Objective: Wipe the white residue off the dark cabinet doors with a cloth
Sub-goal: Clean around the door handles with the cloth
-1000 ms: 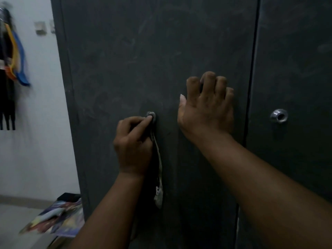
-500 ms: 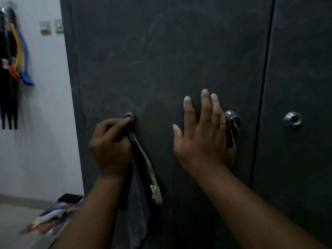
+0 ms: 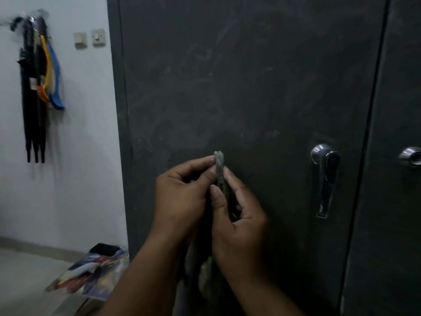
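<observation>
Two hands meet in front of the left one of two dark grey cabinet doors (image 3: 250,87), both pinching one bunched grey cloth (image 3: 219,165): the left hand (image 3: 182,195) nips its top between thumb and forefinger, the right hand (image 3: 239,215) curls round it lower down, and its tail hangs between the wrists. White smears streak the door above. Right of the hands are one chrome lever handle (image 3: 324,179) and one round chrome knob (image 3: 411,156). Two wall switches (image 3: 90,38) sit far left.

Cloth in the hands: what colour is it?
Pale grey-green cloth, seen in the head view.
</observation>
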Demonstrator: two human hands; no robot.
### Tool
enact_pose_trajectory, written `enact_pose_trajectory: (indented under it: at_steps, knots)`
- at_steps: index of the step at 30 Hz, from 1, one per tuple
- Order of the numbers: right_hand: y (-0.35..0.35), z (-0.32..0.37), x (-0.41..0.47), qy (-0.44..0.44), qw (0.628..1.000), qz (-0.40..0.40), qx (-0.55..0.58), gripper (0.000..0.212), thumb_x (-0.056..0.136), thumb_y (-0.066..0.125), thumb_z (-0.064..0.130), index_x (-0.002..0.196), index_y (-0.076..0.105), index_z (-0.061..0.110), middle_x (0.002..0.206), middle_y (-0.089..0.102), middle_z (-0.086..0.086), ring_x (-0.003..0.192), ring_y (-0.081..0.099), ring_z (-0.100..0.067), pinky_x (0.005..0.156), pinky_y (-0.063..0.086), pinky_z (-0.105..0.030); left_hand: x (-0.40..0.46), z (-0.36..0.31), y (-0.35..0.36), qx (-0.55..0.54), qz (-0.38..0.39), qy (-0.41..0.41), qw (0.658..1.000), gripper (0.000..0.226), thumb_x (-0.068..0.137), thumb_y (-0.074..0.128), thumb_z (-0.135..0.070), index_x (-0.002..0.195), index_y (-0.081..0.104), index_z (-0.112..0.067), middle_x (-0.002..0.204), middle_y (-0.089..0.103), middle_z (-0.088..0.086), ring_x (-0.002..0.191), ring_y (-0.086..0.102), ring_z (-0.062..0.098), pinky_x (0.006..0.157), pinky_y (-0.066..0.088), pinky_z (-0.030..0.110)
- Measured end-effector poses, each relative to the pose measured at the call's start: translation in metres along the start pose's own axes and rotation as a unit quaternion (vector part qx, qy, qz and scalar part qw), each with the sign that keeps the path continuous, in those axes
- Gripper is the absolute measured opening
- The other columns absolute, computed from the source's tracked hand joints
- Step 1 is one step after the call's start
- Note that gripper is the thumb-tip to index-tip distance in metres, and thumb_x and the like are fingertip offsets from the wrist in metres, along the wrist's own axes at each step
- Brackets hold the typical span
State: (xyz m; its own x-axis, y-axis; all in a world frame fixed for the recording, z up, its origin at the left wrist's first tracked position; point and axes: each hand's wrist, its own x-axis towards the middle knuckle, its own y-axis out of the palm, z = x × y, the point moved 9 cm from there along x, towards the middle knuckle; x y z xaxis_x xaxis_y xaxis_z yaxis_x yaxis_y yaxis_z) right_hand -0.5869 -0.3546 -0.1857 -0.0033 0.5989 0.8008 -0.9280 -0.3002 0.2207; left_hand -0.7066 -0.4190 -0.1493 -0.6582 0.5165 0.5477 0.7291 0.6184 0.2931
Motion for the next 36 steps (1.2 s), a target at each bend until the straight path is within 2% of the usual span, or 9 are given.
enact_pose_trajectory:
  at_steps: [3,6,10,12,15,21,24,30,36]
  knots:
    - [-0.013,0.008,0.002,0.009,0.998,-0.064,-0.007,0.030,0.092,0.076,0.018,0.122,0.075,0.025,0.113,0.073,0.012,0.110,0.069,-0.007,0.093,0.052,-0.023,0.000,-0.008,0.013,0.012,0.049,0.034,0.998,0.017,0.092,0.071,-0.002,0.101,0.080,-0.013,0.099,0.081,0.001,0.097,0.077,0.012,0.078,0.059,0.020]
    - [-0.037,0.045,0.022,-0.119,0.974,-0.121,-0.148,0.024,0.091,0.078,0.011,0.115,0.078,0.011,0.096,0.070,0.002,0.087,0.065,-0.003,0.079,0.046,-0.009,0.002,-0.025,0.009,0.106,0.068,0.133,0.983,0.022,0.095,0.070,-0.006,0.112,0.078,-0.018,0.108,0.079,-0.006,0.106,0.072,0.004,0.086,0.056,0.017]
    - [-0.054,0.059,0.070,-0.179,0.929,-0.135,-0.294,0.019,0.093,0.075,0.008,0.110,0.077,-0.001,0.100,0.061,-0.008,0.086,0.046,0.006,0.081,0.037,0.000,0.013,-0.036,0.000,0.399,0.006,0.285,0.872,0.046,0.097,0.069,-0.032,0.143,0.061,-0.029,0.151,0.048,-0.006,0.146,0.035,0.011,0.119,0.036,0.032]
    - [-0.052,0.049,0.075,-0.175,0.924,-0.118,-0.318,0.015,0.095,0.074,0.008,0.105,0.076,-0.002,0.103,0.062,-0.009,0.086,0.054,0.002,0.082,0.043,-0.006,0.023,-0.027,-0.002,0.465,-0.009,0.294,0.835,0.060,0.100,0.064,-0.040,0.156,0.044,-0.031,0.169,0.023,-0.001,0.158,0.009,0.018,0.127,0.018,0.040]
    - [-0.037,0.035,0.048,-0.231,0.895,-0.082,-0.374,0.012,0.094,0.075,0.007,0.105,0.078,0.001,0.100,0.067,-0.012,0.076,0.067,-0.026,0.069,0.059,-0.039,0.038,-0.012,-0.010,0.507,-0.044,0.307,0.804,0.067,0.105,0.049,-0.050,0.164,0.026,-0.030,0.175,0.006,0.001,0.161,-0.003,0.021,0.129,0.009,0.050]
    - [-0.048,0.036,0.067,-0.201,0.917,-0.089,-0.332,0.009,0.094,0.074,0.013,0.100,0.079,0.008,0.086,0.058,-0.002,0.068,0.052,-0.010,0.061,0.048,-0.032,0.048,0.004,-0.018,0.546,-0.100,0.385,0.737,0.070,0.104,0.043,-0.057,0.164,0.027,-0.025,0.174,0.014,0.007,0.161,0.009,0.029,0.127,0.016,0.055]
    - [-0.034,0.054,0.080,-0.218,0.898,-0.108,-0.367,0.017,0.097,0.071,0.017,0.111,0.079,0.012,0.077,0.053,-0.003,0.062,0.045,-0.011,0.058,0.038,-0.026,0.050,0.008,-0.020,0.541,-0.111,0.411,0.725,0.071,0.104,0.042,-0.059,0.164,0.028,-0.023,0.173,0.017,0.008,0.161,0.011,0.029,0.128,0.015,0.053]
    - [-0.001,0.039,0.049,-0.243,0.887,-0.022,-0.393,0.015,0.099,0.071,0.018,0.101,0.080,0.006,0.074,0.054,-0.010,0.053,0.050,-0.026,0.045,0.048,-0.041,0.052,0.009,-0.032,0.493,-0.153,0.401,0.757,0.082,0.100,0.048,-0.055,0.162,0.027,-0.006,0.171,0.018,0.017,0.160,0.011,0.032,0.129,0.013,0.052]
    - [-0.031,0.056,0.090,-0.240,0.883,-0.118,-0.386,0.021,0.103,0.063,0.020,0.117,0.078,0.014,0.086,0.055,-0.011,0.061,0.052,-0.027,0.058,0.048,-0.040,0.050,0.009,-0.034,0.494,-0.176,0.391,0.756,0.075,0.100,0.046,-0.049,0.161,0.031,-0.007,0.171,0.020,0.015,0.160,0.013,0.033,0.129,0.013,0.053]
